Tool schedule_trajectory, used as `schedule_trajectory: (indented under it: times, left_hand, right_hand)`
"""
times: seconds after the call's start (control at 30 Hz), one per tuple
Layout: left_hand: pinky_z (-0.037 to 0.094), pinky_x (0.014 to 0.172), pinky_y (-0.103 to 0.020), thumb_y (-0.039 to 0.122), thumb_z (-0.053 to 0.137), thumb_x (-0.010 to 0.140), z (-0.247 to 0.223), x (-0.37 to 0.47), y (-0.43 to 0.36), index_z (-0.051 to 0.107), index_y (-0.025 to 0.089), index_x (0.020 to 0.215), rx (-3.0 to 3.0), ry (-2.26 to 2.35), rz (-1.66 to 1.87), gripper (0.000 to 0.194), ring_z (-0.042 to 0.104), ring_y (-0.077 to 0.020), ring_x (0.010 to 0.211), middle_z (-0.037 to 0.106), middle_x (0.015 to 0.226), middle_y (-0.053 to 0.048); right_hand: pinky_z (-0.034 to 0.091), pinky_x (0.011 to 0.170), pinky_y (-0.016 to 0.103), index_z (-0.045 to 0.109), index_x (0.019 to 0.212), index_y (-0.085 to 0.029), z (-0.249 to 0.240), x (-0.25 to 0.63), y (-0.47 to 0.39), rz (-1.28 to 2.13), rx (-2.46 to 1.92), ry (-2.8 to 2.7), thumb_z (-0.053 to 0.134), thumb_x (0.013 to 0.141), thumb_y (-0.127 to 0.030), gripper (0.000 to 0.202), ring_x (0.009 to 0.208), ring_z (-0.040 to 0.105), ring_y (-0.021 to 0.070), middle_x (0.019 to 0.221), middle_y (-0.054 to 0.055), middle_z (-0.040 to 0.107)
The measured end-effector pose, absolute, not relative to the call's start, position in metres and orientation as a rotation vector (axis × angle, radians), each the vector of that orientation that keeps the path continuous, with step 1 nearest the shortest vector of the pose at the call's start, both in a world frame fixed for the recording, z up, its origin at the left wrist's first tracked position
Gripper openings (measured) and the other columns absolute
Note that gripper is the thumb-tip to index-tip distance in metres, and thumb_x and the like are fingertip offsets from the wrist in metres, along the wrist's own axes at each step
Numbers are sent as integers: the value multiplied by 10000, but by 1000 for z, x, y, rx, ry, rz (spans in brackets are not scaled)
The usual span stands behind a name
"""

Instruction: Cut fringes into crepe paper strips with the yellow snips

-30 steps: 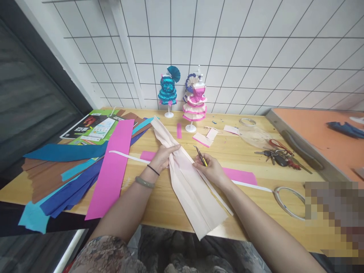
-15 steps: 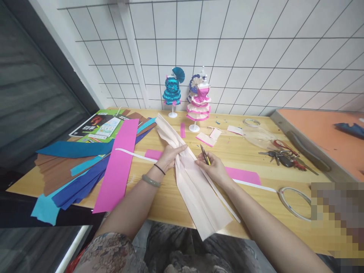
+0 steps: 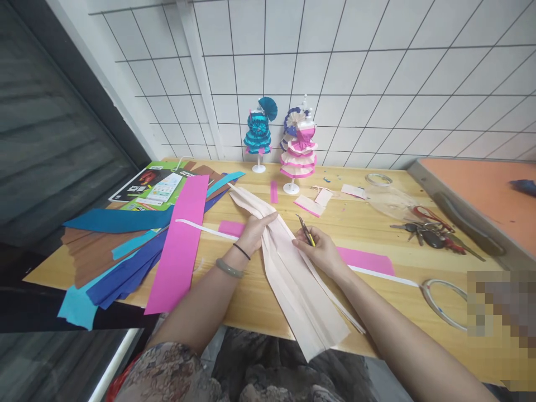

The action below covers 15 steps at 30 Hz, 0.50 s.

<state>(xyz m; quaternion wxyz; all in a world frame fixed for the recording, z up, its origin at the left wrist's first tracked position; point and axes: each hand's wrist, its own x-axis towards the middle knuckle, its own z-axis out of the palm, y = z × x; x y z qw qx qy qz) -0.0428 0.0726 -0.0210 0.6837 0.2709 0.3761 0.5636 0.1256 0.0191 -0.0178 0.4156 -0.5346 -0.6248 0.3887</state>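
Cream paper (image 3: 299, 279) has dipped beyond left hand (image 3: 256, 231), thumb across it.

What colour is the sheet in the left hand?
The sheet is pale pinkish cream; the head view shows it.

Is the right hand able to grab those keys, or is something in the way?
Probably yes. Nothing tall stands on the tabletop between the right hand and the keys. But its fingers are holding a small pointed tool, so it might need to put that down first.
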Motion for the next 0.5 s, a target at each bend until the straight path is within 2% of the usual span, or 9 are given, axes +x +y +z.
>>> schedule_trajectory:
  times: [0.27,0.5]
  left_hand:
    - [514,691,-358,206,816,438,-19,-42,74,633,95,726,659,917,1268,359,620,-180,623,673,689,-53]
    - [517,652,-359,229,825,417,-22,-42,77,636,109,765,671,941,1294,413,618,-184,608,674,690,-42]
  right_hand:
    - [408,678,294,525,792,-200,-14,124,16,1024,-1351,-1515,647,647,-360,248,668,518,154,689,-11,557]
    - [421,671,303,525,807,-197,-13,124,17,1082,-1346,-1477,668,622,-363,287,641,527,151,683,-16,557]
